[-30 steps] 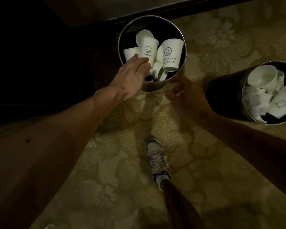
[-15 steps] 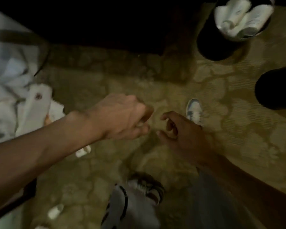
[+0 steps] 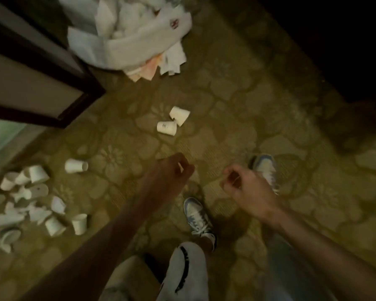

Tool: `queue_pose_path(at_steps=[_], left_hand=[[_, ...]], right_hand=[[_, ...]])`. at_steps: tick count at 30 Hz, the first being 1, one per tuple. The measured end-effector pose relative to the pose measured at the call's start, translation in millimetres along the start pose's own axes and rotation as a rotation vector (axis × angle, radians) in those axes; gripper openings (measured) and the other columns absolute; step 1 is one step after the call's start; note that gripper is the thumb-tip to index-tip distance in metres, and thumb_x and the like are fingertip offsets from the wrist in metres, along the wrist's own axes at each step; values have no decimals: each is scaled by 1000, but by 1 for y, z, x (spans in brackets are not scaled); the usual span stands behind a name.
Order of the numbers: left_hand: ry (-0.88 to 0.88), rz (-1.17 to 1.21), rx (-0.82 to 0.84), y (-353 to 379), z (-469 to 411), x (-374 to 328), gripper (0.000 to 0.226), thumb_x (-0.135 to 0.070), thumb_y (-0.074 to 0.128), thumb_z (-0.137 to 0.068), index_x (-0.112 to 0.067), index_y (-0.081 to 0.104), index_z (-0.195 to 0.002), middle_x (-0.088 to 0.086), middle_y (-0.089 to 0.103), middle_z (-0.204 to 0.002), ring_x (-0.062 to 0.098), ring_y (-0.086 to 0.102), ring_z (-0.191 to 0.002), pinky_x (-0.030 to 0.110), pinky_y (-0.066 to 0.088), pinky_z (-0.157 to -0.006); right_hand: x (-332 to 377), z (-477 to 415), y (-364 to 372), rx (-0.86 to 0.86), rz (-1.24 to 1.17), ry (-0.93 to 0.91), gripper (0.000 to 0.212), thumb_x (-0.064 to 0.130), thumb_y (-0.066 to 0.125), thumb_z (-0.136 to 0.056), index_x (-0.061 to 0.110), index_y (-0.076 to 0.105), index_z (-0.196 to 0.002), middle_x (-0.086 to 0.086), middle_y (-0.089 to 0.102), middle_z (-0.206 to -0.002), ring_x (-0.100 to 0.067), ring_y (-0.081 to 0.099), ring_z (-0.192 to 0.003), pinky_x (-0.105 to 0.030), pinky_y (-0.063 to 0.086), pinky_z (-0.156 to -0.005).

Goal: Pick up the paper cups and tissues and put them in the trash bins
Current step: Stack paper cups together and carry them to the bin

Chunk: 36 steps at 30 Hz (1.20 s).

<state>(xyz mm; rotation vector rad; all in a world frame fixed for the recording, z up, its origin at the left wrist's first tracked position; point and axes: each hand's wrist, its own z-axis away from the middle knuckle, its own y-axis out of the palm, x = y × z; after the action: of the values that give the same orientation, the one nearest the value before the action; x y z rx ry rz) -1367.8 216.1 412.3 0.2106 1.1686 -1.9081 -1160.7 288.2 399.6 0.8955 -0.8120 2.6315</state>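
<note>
My left hand [image 3: 172, 172] and my right hand [image 3: 245, 187] hang over the patterned carpet with loosely curled fingers, and neither holds anything. Two white paper cups [image 3: 173, 122] lie on their sides, touching, just beyond my left hand. A single cup [image 3: 76, 166] lies further left. At the far left is a heap of several cups and crumpled tissues [image 3: 28, 205]. No trash bin is in view.
A large white bag or cloth with papers [image 3: 128, 33] sits at the top. A dark door frame [image 3: 52, 101] juts in from the left. My two sneakers [image 3: 199, 218] stand on the carpet below my hands. The upper right is dark.
The view has swung away from the two bins to the littered carpet. My left hand let go of a cup over the bin and both hands have drawn back, empty.
</note>
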Motion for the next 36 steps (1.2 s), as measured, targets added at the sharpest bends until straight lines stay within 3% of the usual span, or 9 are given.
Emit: queue_pose_path(at_steps=[4, 11, 17, 20, 22, 25, 28, 30, 36], left_hand=[[-175, 185, -110, 18, -43, 69, 12, -35, 59, -93, -31, 55, -83, -11, 61, -64, 4, 61, -57, 26, 45, -50], [-587, 462, -167, 48, -149, 143, 28, -49, 57, -92, -24, 52, -105, -15, 52, -80, 0, 50, -70, 20, 33, -51], [-763, 652, -182, 89, -239, 187, 53, -51, 55, -93, -19, 48, -135, -7, 60, -98, 14, 62, -86, 31, 54, -68], [-848, 793, -247, 116, -280, 212, 58, -44, 62, -92, -13, 45, -138, 9, 58, -125, 26, 62, -107, 46, 56, -88], [-862, 821, -348, 133, -303, 226, 64, -41, 63, -92, -12, 36, -141, 8, 52, -132, 18, 53, -117, 37, 51, -89], [-876, 858, -447, 151, -334, 240, 80, -47, 68, -86, -20, 24, -148, 9, 35, -148, 21, 40, -126, 34, 38, -92], [-965, 956, -450, 162, -358, 251, 86, -49, 74, -80, -24, 23, -144, 9, 36, -145, 33, 40, -130, 49, 47, -95], [-983, 899, -448, 169, -369, 252, 84, -48, 75, -79, -20, 27, -141, 8, 42, -139, 31, 43, -127, 37, 43, -91], [-859, 846, -437, 182, -375, 241, 73, -33, 77, -81, -17, 34, -138, -3, 45, -123, 15, 45, -112, 35, 45, -89]], right_hand=[[18, -67, 18, 68, 40, 72, 20, 25, 66, -90, 29, 59, -108, 9, 65, -96, -11, 63, -87, -24, 49, -70], [20, -233, 49, 171, -2, 250, 28, 14, 74, -84, 10, 59, -108, -8, 61, -110, -18, 56, -96, -16, 41, -67], [-1, -369, 80, 205, 137, 177, 67, 17, 71, -87, 7, 35, -143, -14, 52, -135, -28, 52, -122, -34, 44, -100], [-16, -420, 93, 179, 190, 96, 70, 20, 72, -86, 6, 34, -143, -2, 56, -119, -19, 56, -106, -17, 39, -84], [-27, -448, 103, 134, 174, 73, 69, 20, 73, -85, 8, 36, -142, 12, 51, -107, -4, 49, -92, -9, 34, -77], [-42, -480, 113, 110, 230, 36, 66, 14, 69, -89, 7, 33, -144, 6, 44, -114, -8, 40, -104, -2, 31, -77], [-55, -500, 122, 122, 251, 44, 64, 13, 69, -88, 5, 35, -141, -3, 51, -124, -14, 46, -115, -22, 38, -93], [-62, -507, 130, 112, 243, 45, 60, 13, 71, -87, 4, 39, -138, -12, 54, -133, -23, 51, -123, -30, 41, -95], [-63, -515, 140, 152, 156, 56, 48, 15, 71, -87, 1, 52, -129, -4, 59, -115, -17, 58, -102, -10, 46, -71]])
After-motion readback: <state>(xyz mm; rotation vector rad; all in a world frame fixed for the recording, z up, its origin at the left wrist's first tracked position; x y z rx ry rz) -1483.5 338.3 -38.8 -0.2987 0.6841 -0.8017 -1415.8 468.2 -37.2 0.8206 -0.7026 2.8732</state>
